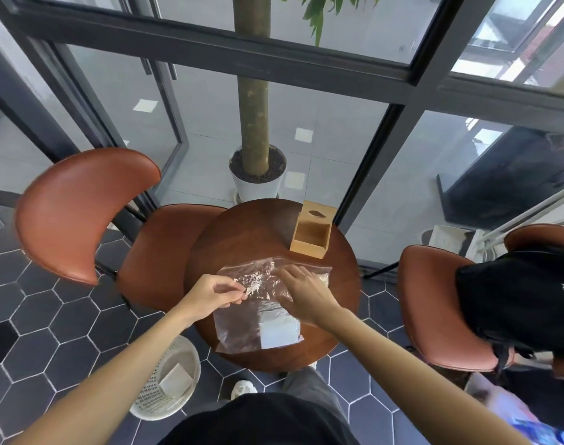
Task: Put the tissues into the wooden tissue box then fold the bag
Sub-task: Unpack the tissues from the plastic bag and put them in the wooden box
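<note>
1. Two hands work the clear bag (242, 329): I see the left hand (210, 295) pinching its film between thumb and forefinger, the right hand (303, 292) pressed flat, fingers together.
2. The tissues (279, 332) lie inside, nearer me than both, closer to the right wrist.
3. The wooden tissue box (311, 231) stands beyond, open.

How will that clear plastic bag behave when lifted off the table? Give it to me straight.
The clear plastic bag will probably flop and sag: it is thin and crinkled where both hands work its mouth. The white tissues sit in one corner, so that end likely hangs lower. Its glossy film looks slippery, so the left hand pinch may slide.
</note>
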